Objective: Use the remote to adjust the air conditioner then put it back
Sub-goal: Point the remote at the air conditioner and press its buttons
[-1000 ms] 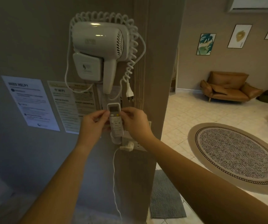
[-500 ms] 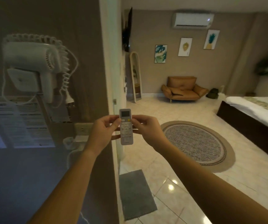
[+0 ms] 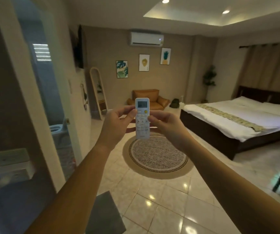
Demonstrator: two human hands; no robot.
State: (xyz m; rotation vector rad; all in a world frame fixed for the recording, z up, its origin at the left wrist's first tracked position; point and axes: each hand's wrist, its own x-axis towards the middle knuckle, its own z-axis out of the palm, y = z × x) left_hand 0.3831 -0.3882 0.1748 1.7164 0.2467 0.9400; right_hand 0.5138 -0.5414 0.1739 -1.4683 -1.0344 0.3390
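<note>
Ahead of the person: both bare arms reached forward at chest height, over open tiled floor.
Left edge: a wall corner and a doorway frame stood close beside the left forearm; a wall socket sat blurred at that near wall.
Right edge: the bed ran along the right side, well apart from the right arm.
Open room: the floor between doorway and bed lay free, carrying only a round rug in the middle and a grey mat at the near left.
Far wall: the air conditioner hung high, above three framed pictures; a tan armchair stood below, and a standing mirror leaned at the far left.
Remote: held upright in the air between the hands, display at the top, buttons facing the person.
Left hand: fingers narrowed onto the remote's left edge, the thumb lying on its front near the upper buttons.
Right hand: fingers pinched the remote's right edge, the thumb tip touching the button face just below the yellow button.
</note>
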